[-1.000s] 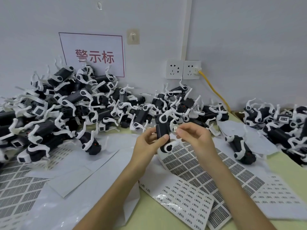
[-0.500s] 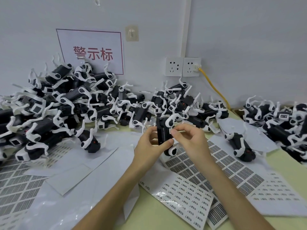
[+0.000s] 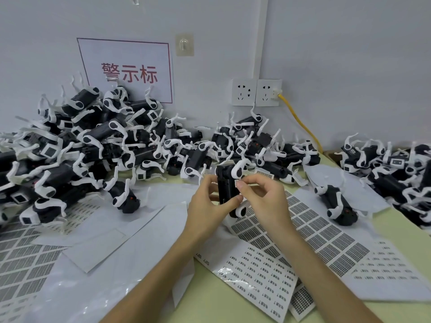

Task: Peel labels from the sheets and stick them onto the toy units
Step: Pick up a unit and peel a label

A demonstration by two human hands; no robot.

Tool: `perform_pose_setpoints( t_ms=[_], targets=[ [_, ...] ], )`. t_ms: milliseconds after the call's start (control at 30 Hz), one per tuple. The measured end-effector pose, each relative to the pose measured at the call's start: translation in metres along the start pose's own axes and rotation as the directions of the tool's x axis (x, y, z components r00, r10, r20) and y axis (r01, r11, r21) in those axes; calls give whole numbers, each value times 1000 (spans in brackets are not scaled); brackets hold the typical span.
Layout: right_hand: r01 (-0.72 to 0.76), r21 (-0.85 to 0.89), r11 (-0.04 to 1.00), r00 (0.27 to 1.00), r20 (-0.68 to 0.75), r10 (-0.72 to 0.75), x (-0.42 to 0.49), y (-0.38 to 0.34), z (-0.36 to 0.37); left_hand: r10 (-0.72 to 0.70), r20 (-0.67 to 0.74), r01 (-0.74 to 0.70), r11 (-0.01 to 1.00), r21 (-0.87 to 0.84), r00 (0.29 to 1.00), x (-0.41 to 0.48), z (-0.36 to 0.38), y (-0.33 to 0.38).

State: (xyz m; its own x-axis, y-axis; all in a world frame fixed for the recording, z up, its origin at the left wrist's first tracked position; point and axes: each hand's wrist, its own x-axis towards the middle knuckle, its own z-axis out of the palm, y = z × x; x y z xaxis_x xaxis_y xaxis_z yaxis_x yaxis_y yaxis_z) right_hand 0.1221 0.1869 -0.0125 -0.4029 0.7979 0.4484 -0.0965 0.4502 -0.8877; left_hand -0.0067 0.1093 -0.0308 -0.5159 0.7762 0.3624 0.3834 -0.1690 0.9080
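A black toy unit with white legs stands upright in my left hand, above the table's middle. My right hand pinches a small white label between thumb and forefinger and holds it against the unit's right side. Label sheets lie under and around my hands: a sheet of dark grid labels to the right and a sheet of small barcode labels in front of it.
A large heap of black-and-white toy units fills the back left, another heap the right edge. One unit lies alone at right. More label sheets and white backing papers cover the left. A yellow cable hangs from wall sockets.
My right hand has brought the small label leftwards from the air onto the side of the toy unit. My left hand has kept the unit upright in nearly the same place.
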Motion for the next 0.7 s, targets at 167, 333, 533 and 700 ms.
perform_pose_setpoints(
  t_ms=[167, 333, 533, 700],
  targets=[
    [-1, -2, 1000, 1000, -8, 1, -1, 0, 1, 9, -16, -8, 999, 40, 1000, -1, -1, -1],
    [5, -22, 1000, 999, -34, -6, -4, 2, 3, 11, -34, -9, 998, 59, 999, -3, 1, -2],
    [-10, -31, 999, 999, -53, 8, -5, 3, 4, 43, -53, -37, 994, 107, 998, -4, 2, -4],
    [-5, -27, 1000, 998, -69, 3, -5, 3, 5, 60, -62, -52, 992, 118, 996, -5, 2, -5]
  ],
)
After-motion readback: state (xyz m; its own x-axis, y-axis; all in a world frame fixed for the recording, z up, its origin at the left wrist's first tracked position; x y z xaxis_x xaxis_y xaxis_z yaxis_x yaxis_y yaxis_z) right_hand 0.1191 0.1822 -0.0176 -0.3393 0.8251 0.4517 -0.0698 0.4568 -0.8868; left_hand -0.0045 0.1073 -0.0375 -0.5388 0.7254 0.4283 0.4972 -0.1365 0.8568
